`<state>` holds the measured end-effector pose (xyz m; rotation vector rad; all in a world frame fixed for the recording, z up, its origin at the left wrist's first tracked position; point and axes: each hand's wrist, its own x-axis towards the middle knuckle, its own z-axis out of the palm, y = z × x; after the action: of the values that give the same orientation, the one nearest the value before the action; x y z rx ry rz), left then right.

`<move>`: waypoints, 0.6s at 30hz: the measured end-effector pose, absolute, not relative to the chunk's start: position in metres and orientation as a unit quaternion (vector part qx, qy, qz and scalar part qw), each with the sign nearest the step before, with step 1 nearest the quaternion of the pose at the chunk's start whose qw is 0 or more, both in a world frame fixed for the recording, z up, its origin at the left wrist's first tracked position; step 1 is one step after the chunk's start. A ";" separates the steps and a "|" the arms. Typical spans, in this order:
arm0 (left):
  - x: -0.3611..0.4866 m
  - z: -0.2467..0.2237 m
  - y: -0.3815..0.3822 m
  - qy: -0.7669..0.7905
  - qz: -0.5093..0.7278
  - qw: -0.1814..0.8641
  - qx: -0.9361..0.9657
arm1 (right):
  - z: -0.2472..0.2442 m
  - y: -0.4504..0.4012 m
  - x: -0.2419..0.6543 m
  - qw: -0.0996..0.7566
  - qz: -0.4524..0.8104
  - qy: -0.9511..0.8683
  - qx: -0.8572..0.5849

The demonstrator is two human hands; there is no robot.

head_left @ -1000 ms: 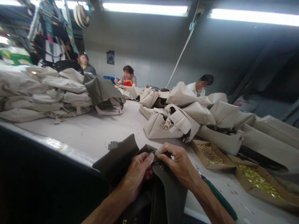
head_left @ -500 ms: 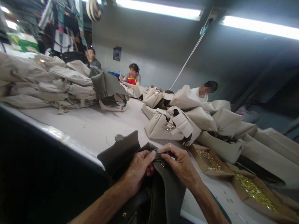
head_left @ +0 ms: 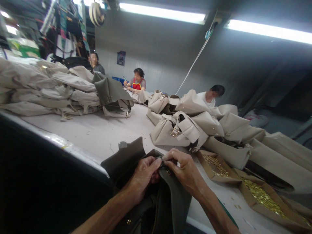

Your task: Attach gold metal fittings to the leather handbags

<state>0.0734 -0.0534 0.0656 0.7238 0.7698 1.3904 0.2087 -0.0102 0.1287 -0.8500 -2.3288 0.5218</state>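
Observation:
A dark olive bag (head_left: 176, 191) with a zipper and small gold fittings lies at the table's near edge, its flap spread to the left. My left hand (head_left: 146, 175) pinches the bag's upper edge between thumb and fingers. Close beside it, my right hand (head_left: 181, 165) is closed at the same edge, its thumb and index fingertips meeting near my left thumb. Anything small between the right fingertips is too hidden to make out. A gold fitting shows on the bag just below the fingers.
Beige bags (head_left: 170, 130) are heaped beyond my hands and to the right. Cardboard trays hold small gold parts (head_left: 216, 165) and flat gold pieces (head_left: 263, 196). Pale bags (head_left: 48, 94) are stacked at left, beside an olive bag (head_left: 109, 91). Three people sit beyond the table (head_left: 85, 130).
The camera view has shifted slightly. Both hands stay at the bag's edge, and my right fingertips have come a little closer to my left thumb.

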 end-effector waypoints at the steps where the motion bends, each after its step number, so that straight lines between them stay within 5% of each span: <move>1: 0.074 0.066 -0.054 0.339 0.609 0.643 0.317 | 0.129 -0.010 0.209 0.296 0.200 -0.876 -0.324; 18: 0.072 0.066 -0.056 0.353 0.609 0.638 0.313 | 0.104 -0.011 0.200 0.413 0.323 -0.766 -0.372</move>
<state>0.0717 -0.0564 0.0662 0.7142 0.8065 1.3904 0.1999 -0.0108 0.1042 -0.9351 -1.9259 0.8110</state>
